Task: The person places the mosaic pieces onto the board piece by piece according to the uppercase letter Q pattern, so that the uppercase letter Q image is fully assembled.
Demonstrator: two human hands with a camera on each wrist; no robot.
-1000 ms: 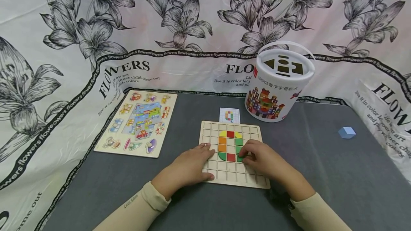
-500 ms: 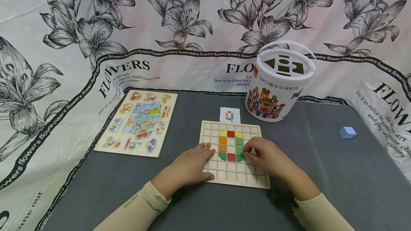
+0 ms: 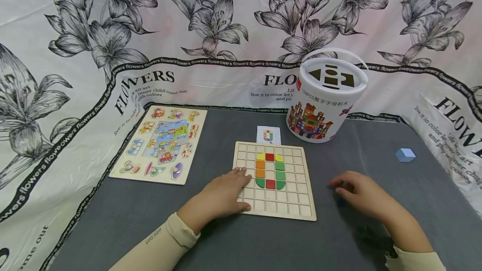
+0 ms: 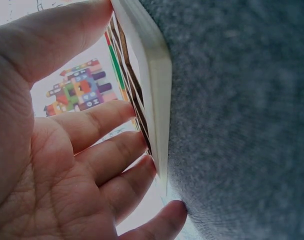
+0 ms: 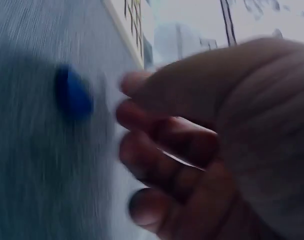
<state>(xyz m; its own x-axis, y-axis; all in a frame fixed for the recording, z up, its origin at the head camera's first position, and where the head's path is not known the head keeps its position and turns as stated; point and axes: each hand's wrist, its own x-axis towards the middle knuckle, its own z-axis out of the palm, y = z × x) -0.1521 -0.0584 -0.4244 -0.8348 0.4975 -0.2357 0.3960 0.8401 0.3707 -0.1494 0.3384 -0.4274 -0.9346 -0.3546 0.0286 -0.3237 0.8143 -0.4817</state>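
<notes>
My left hand (image 3: 222, 191) rests on the left edge of a wooden grid board (image 3: 293, 198), its fingers spread; the left wrist view shows the fingertips along the board's rim (image 4: 159, 100). On the grid, yellow, red, orange and green pieces make a ring, with a red square (image 3: 270, 184) at the bottom and a rounded green corner piece (image 3: 280, 185) beside it. Right of the board, my right hand (image 3: 363, 193) hovers over the grey table, fingers loosely curled and nothing seen in them. A blurred blue piece (image 5: 72, 95) lies near its fingertips in the right wrist view.
A small card (image 3: 269, 135) with a coloured ring pattern touches the board's far edge. Behind it stands a white bucket (image 3: 320, 108) with a slotted lid. A picture peg puzzle (image 3: 160, 145) lies at left, a light-blue block (image 3: 405, 155) at far right.
My right hand has left the green corner piece, which now sits in the grid, and has moved right, off the board. The left hand has stayed in place.
</notes>
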